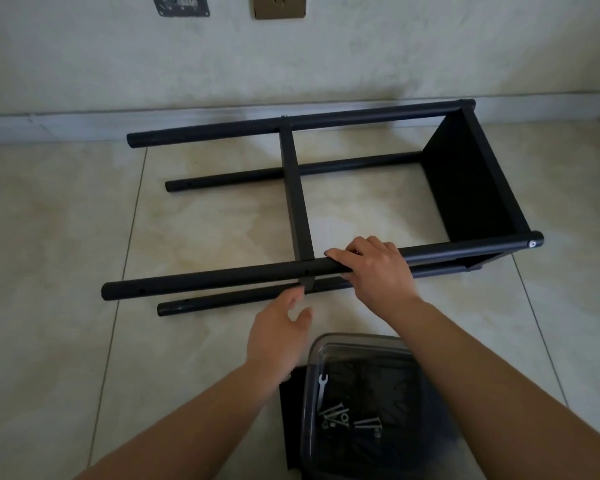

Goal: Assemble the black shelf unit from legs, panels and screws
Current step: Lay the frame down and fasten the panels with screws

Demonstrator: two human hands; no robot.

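Observation:
The black shelf unit (465,188) lies on its side on the tiled floor, with four round legs running left to right. One panel (471,181) closes the right end and a second panel (297,195) stands edge-on across the middle. My right hand (374,268) grips the upper near leg (205,277) just right of the middle panel. My left hand (279,327) hovers open below that panel's near edge, fingertips close to it. A clear plastic box (361,344) near me holds several screws (336,412) and a small wrench (322,389).
A black panel (290,420) lies under the clear box. The wall and its skirting (84,123) run behind the shelf, with two wall plates high up. Bare floor tiles spread to the left and right of the unit.

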